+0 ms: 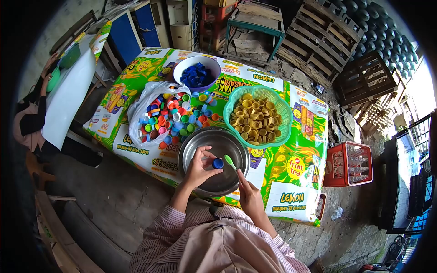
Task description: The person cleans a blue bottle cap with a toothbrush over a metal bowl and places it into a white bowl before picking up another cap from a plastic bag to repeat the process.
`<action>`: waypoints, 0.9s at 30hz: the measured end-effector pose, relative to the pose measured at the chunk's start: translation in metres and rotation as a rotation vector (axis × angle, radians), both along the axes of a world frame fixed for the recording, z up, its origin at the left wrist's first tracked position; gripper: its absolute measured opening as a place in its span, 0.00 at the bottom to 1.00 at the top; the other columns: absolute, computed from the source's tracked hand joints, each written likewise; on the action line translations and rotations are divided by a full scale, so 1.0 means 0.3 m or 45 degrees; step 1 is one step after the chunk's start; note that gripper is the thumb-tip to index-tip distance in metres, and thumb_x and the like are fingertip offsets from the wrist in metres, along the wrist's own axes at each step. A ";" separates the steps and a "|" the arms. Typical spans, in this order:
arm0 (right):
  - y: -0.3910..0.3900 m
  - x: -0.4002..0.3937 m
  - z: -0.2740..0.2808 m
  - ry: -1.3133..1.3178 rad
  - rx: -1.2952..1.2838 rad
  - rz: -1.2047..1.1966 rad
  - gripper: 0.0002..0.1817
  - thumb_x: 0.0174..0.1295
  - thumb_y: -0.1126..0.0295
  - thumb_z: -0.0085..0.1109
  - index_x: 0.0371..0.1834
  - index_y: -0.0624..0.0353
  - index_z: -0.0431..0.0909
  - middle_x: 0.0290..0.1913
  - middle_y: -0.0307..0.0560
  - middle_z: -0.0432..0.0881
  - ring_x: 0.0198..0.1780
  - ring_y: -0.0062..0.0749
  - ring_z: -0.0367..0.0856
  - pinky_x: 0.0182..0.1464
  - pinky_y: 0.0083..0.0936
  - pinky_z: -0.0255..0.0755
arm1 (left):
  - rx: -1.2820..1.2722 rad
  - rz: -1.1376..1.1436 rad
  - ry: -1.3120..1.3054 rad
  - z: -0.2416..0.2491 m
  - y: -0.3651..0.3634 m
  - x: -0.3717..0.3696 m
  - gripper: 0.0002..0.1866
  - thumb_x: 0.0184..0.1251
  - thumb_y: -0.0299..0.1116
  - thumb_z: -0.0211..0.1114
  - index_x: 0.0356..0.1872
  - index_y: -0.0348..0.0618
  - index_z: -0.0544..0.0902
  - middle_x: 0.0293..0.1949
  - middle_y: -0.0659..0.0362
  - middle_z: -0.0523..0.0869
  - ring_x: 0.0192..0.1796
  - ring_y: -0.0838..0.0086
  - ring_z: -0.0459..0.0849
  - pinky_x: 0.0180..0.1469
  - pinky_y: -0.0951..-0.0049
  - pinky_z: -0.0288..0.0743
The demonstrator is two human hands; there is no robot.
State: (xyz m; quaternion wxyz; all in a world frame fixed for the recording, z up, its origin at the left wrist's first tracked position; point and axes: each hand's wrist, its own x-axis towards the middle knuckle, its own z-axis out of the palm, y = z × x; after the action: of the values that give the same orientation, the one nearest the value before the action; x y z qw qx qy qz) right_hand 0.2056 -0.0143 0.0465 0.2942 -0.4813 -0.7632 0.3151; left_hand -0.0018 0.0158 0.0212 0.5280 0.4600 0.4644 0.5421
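Note:
A dark blue bottle cap [217, 163] is pinched between the thumb and fingers of my left hand [197, 170]. My right hand [250, 195] grips a light green toothbrush [230, 161] by its handle, the head pointing up and left, close to the cap. Both hands are over a round metal basin [240, 149] at the table's near side. Just beyond it, loose bottle caps of many colours [184, 119] spill from a white plastic bag [139, 107].
A green plastic basket [286, 100] holds many yellow caps [256, 119]. Behind the bag, a bowl [181, 65] contains dark blue caps [196, 75]. A printed cloth [291, 170] covers the table. Another person [34, 125] is at the left; a red crate [339, 164] stands on the right.

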 end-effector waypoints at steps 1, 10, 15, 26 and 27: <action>-0.007 -0.002 -0.002 0.000 -0.001 0.000 0.29 0.61 0.75 0.50 0.67 0.44 0.60 0.25 0.56 0.75 0.24 0.51 0.77 0.26 0.43 0.68 | 0.001 -0.001 -0.020 -0.001 -0.002 0.002 0.41 0.42 0.15 0.72 0.58 0.45 0.59 0.42 0.58 0.72 0.47 0.74 0.79 0.51 0.74 0.75; -0.011 -0.007 -0.019 -0.049 0.055 0.071 0.31 0.60 0.75 0.51 0.67 0.44 0.59 0.27 0.54 0.76 0.24 0.50 0.77 0.26 0.42 0.70 | 0.078 -0.002 -0.030 0.013 -0.002 0.023 0.41 0.43 0.18 0.73 0.59 0.44 0.58 0.41 0.56 0.74 0.46 0.72 0.80 0.53 0.72 0.75; 0.014 -0.007 0.008 -0.106 0.055 0.084 0.30 0.60 0.74 0.50 0.67 0.42 0.59 0.26 0.53 0.76 0.23 0.50 0.77 0.26 0.41 0.71 | 0.041 -0.005 0.042 0.021 -0.007 0.026 0.44 0.43 0.17 0.72 0.62 0.45 0.55 0.41 0.57 0.74 0.46 0.71 0.80 0.53 0.71 0.75; -0.001 0.010 -0.035 0.028 0.073 0.072 0.30 0.60 0.76 0.51 0.67 0.46 0.59 0.25 0.55 0.74 0.23 0.51 0.75 0.26 0.42 0.68 | 0.049 0.014 -0.143 0.026 -0.013 0.015 0.51 0.45 0.16 0.71 0.68 0.48 0.47 0.41 0.58 0.73 0.47 0.71 0.80 0.54 0.70 0.75; 0.007 0.009 -0.035 0.069 0.041 -0.010 0.30 0.59 0.77 0.51 0.67 0.47 0.60 0.26 0.55 0.75 0.23 0.51 0.75 0.26 0.42 0.68 | 0.009 0.012 -0.156 0.020 -0.016 0.014 0.51 0.45 0.18 0.71 0.68 0.48 0.47 0.41 0.58 0.73 0.47 0.72 0.79 0.54 0.71 0.75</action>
State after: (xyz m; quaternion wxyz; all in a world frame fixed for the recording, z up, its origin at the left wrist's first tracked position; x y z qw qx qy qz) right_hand 0.2082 -0.0122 0.0361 0.3236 -0.4709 -0.7581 0.3145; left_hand 0.0025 0.0110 0.0273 0.5511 0.4256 0.4315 0.5736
